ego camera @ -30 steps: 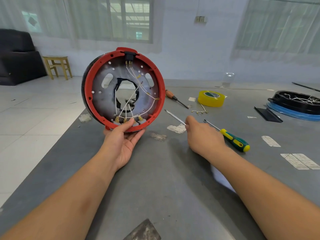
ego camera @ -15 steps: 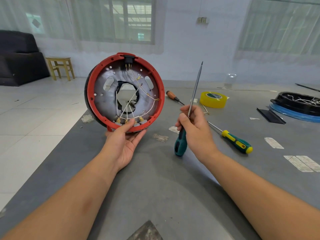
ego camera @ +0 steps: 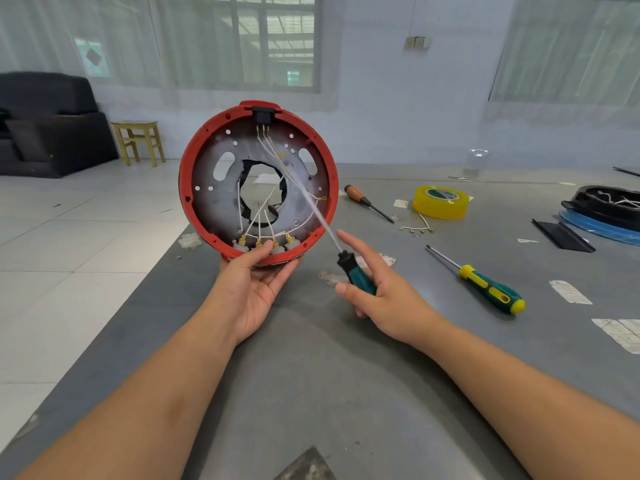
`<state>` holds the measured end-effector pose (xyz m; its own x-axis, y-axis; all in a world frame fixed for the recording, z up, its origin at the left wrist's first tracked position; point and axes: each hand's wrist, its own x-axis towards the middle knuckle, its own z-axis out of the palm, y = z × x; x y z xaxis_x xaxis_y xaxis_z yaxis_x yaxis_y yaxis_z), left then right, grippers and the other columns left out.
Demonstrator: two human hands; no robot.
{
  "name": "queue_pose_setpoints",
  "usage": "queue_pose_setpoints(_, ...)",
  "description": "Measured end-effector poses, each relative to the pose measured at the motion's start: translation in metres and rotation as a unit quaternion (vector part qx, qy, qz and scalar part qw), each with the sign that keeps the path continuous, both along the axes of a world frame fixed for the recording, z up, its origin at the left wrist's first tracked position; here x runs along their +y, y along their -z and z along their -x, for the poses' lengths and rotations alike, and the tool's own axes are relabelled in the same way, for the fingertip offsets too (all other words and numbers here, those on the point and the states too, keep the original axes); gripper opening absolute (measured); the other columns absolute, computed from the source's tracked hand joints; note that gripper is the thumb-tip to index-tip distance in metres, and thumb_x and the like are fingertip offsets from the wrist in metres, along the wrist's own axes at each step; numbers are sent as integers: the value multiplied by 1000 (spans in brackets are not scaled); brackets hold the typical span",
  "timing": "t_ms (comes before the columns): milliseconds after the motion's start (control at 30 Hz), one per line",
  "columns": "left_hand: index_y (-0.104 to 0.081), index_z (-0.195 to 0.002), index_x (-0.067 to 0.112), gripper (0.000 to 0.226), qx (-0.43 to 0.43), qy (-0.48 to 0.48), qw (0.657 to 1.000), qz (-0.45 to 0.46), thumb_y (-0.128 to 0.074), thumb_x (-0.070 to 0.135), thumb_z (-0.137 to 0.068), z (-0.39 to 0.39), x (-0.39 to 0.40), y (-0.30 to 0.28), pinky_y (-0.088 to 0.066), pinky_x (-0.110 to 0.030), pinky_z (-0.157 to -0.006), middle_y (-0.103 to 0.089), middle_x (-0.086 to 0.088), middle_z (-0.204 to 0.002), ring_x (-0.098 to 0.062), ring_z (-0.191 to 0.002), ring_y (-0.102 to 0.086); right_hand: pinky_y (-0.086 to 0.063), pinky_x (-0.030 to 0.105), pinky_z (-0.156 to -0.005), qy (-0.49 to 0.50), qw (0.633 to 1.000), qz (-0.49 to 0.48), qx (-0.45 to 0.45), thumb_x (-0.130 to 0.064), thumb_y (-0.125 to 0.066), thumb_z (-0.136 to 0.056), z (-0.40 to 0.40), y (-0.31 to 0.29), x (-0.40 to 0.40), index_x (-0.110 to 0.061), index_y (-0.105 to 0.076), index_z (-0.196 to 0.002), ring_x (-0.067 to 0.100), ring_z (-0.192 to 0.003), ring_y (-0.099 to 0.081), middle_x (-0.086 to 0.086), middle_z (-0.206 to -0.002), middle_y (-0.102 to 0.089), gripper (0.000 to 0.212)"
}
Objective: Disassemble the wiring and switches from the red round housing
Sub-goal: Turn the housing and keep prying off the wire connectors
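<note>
The left hand [ego camera: 254,289] holds the red round housing [ego camera: 258,181] upright on edge above the grey desk [ego camera: 346,393], palm cupped under its lower rim, thumb pressed by the row of switches [ego camera: 265,244], open side toward the camera, white wires [ego camera: 277,188] crossing its grey inner plate. The right hand [ego camera: 384,299] grips the teal-and-black handle of a screwdriver [ego camera: 349,268], lower fingers [ego camera: 346,289] curled round it and the index finger straight, its blurred shaft slanting up-left across the housing's interior. Well to the right on the desk lie a green-and-yellow screwdriver [ego camera: 485,285], a wooden-handled screwdriver [ego camera: 367,202] and a roll of yellow tape [ego camera: 441,202].
</note>
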<state>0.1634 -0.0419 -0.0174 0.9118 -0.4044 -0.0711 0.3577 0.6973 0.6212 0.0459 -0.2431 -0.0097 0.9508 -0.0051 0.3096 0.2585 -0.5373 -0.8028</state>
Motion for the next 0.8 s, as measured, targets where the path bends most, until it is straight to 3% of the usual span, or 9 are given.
queue_pose_setpoints(67, -48, -150, -1, 56, -2, -13, 1000, -9, -65, -2, -97, -3, 4, 0, -65, -43, -83, -68, -30, -131, -44, -118, -71, -47, 17, -80, 15, 999, 36, 31, -34, -66, -98, -1, 0, 2, -64, -30, -137, -1, -75, -55, -25, -97, -56, 60)
queue_pose_setpoints(233, -47, -152, 2, 61, 15, -41, 999, -18, -67, -5, -95, -7, 9, -1, -66, -43, -78, -70, -29, -129, -42, -114, -73, -48, 16, -59, 39, 996, 18, 73, -16, -61, -94, 0, -1, 0, -41, -40, -109, 1, -62, -57, -21, -87, -67, 36)
queue_pose_setpoints(333, -44, -153, 5, 65, 20, -54, 998, -15, -68, -5, -94, -7, 8, 0, -66, -44, -77, -70, -28, -130, -42, -115, -73, -51, 21, -60, 58, 996, -43, 48, -9, -65, -90, 1, -2, -3, -30, -52, -106, 7, -61, -60, -12, -92, -73, 29)
queue_pose_setpoints(533, -41, -152, 17, 70, 4, -56, 998, -16, -69, -8, -93, -5, 5, 2, -66, -47, -78, -78, -20, -113, -39, -107, -76, -51, 20, -60, 71, 992, -106, -7, -8, -76, -87, 1, -9, -10, -42, -76, -103, 10, -58, -62, -8, -87, -68, 38)
queue_pose_setpoints(667, -39, -151, 25, 75, 1, -55, 998, -25, -69, -10, -92, -7, 4, 3, -66, -50, -79, -77, -23, -116, -40, -106, -76, -56, 29, -66, 48, 966, -252, -37, 9, -73, -84, 0, -21, -10, -23, -76, -115, 24, -69, -65, 11, -110, -69, 44)
queue_pose_setpoints(800, -39, -151, 34, 83, 10, -66, 998, -21, -70, -13, -89, -8, 3, 3, -66, -52, -78, -76, -22, -118, -38, -103, -77, -62, 29, -73, 40, 887, -453, -74, 7, -74, -78, -1, -35, -6, -11, -69, -114, 28, -75, -71, 13, -99, -74, 40)
